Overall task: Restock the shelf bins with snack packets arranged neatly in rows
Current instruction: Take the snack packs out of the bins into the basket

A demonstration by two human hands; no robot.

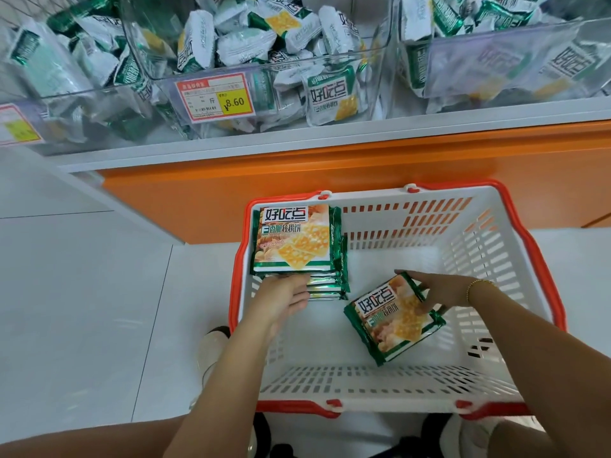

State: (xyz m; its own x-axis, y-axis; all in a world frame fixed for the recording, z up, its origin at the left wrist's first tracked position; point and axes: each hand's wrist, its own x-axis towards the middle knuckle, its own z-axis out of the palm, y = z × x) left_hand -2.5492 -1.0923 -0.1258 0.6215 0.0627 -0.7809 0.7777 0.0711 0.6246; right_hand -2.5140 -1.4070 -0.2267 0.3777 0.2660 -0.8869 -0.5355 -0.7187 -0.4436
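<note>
**Head view.** A rectangular shopping basket (380,395) of white moulded plastic, with slotted walls and a glossy red-orange rim, stands on a pale, smooth tiled floor (82,292).

The left hand (284,297) grasps the near edge of a stack of packets (294,239) at the basket's far-left corner. The fingers pass in among the lower layers, and how they curl cannot be seen. The packets are flat, square foil pouches with crimped green borders, and the top face is printed with golden crackers.

The right hand (436,292), which wears a thin beaded bracelet (476,287), clasps a second bundle (393,320) of the same pouches. The thumb lies on the printed face and the fingers curl round the far edge. The bundle is tilted over the middle of the basket floor, apart from the stack.

Beyond the basket, an orange shelf base (330,166) with a white ledge carries three clear, rigid plastic bins: left bin (66,97), middle bin (264,65) and right bin (496,61). Each holds a jumbled heap of small, crinkled white-and-green pouches. A red-bordered paper price label (215,98) with a yellow patch is fixed to the front wall of the middle bin.
</note>
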